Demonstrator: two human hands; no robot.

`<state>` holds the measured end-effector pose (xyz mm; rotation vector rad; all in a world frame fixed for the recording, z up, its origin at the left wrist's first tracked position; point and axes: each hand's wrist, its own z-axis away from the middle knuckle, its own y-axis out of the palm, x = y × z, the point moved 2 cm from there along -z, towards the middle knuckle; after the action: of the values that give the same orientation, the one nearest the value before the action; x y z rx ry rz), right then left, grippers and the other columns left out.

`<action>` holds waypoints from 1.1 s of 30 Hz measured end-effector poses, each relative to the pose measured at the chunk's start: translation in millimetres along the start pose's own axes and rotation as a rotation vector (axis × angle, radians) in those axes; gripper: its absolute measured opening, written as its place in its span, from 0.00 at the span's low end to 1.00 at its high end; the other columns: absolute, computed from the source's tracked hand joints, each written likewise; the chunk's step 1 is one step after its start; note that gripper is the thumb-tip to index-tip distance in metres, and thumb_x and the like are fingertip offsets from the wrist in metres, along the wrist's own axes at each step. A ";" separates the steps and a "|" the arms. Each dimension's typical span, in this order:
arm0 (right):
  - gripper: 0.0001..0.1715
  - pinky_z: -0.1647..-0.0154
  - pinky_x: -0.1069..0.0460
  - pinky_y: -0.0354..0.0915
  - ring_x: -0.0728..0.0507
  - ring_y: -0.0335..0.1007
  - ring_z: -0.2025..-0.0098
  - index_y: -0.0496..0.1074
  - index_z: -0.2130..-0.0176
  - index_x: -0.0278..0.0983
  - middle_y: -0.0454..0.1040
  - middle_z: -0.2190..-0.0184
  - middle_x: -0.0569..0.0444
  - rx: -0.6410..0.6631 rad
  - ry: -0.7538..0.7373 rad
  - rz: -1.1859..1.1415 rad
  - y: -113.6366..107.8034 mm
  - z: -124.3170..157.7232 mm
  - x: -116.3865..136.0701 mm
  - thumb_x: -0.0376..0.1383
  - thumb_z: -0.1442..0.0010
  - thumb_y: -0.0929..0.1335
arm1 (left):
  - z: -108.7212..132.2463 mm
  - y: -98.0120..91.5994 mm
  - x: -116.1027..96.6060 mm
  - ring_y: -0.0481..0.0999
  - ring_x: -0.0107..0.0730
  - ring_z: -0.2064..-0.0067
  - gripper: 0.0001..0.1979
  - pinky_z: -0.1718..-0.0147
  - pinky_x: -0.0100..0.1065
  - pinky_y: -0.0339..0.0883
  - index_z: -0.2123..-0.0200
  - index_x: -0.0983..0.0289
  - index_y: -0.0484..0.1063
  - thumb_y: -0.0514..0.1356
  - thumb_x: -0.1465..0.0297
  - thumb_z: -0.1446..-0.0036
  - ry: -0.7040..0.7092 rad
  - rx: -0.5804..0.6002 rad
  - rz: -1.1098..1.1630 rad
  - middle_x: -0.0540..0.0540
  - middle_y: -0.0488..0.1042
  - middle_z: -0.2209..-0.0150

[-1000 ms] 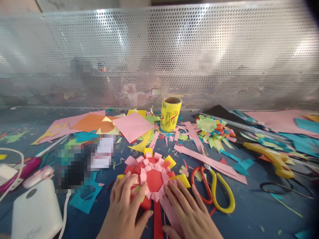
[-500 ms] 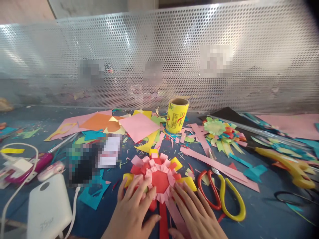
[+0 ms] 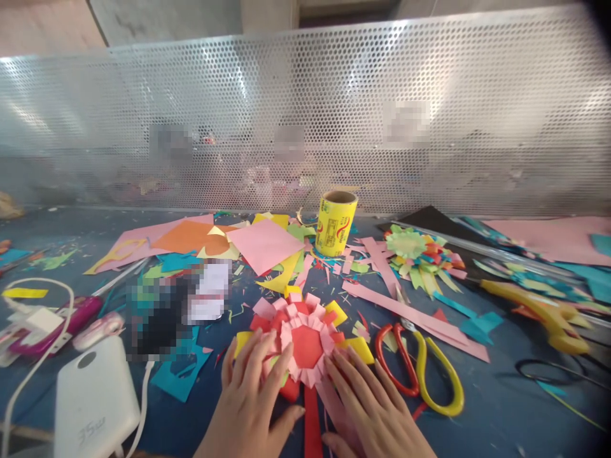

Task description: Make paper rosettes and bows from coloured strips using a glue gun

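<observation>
A layered paper rosette [image 3: 308, 346] lies at the front middle, with a red centre, a pink pleated ring and red, pink and yellow loops around it. Below it run a red paper strip [image 3: 312, 416] and a pink one, partly hidden by my right hand. My left hand [image 3: 252, 388] rests on the rosette's left side, fingers spread. Its fingertips touch the loops and the pink ring. On the right edge lies my right hand [image 3: 370, 397], fingers stretched out flat. Scissors [image 3: 417, 362] with one red and one yellow handle lie just right of that hand.
A yellow cardboard tube [image 3: 337, 222] stands behind the rosette. Another paper rosette [image 3: 415, 251] and a yellow glue gun [image 3: 539, 312] lie to the right. At left are a white power bank [image 3: 98, 394] and cables. Paper scraps cover much of the table; a perforated metal panel [image 3: 267, 95] borders the back.
My left fingers have shifted slightly left over the rosette's loops. My right hand stays nearly in place, and the whole view has tilted a little.
</observation>
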<state>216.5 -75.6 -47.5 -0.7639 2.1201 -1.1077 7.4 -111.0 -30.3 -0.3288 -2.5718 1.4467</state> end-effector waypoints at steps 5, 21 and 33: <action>0.41 0.50 0.44 0.64 0.37 0.62 0.42 0.52 0.35 0.34 0.63 0.40 0.46 0.007 0.012 0.037 0.9 1.5 2.0 0.51 0.40 0.60 | 3.7 3.7 3.2 0.62 0.47 0.43 0.27 0.45 0.49 0.53 0.43 0.60 0.62 0.59 0.65 0.46 0.012 0.029 -0.033 0.57 0.67 0.45; 0.42 0.51 0.40 0.70 0.31 0.55 0.38 0.44 0.33 0.40 0.56 0.36 0.46 -0.056 0.168 -0.165 4.3 7.2 -0.1 0.47 0.40 0.62 | 3.2 6.6 7.5 0.59 0.55 0.39 0.32 0.46 0.56 0.55 0.39 0.60 0.54 0.58 0.63 0.45 -0.189 0.006 0.089 0.65 0.60 0.40; 0.42 0.54 0.39 0.72 0.30 0.63 0.42 0.44 0.34 0.39 0.62 0.41 0.36 -0.099 0.495 -0.377 21.8 0.9 -9.9 0.43 0.40 0.65 | 1.2 3.5 17.2 0.72 0.43 0.51 0.28 0.57 0.43 0.73 0.41 0.60 0.55 0.58 0.67 0.44 -0.519 -0.177 0.381 0.62 0.66 0.51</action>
<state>219.0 -58.4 -64.0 -1.0524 2.5186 -1.5248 -9.1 -105.5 -33.2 -0.5582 -3.2046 1.5968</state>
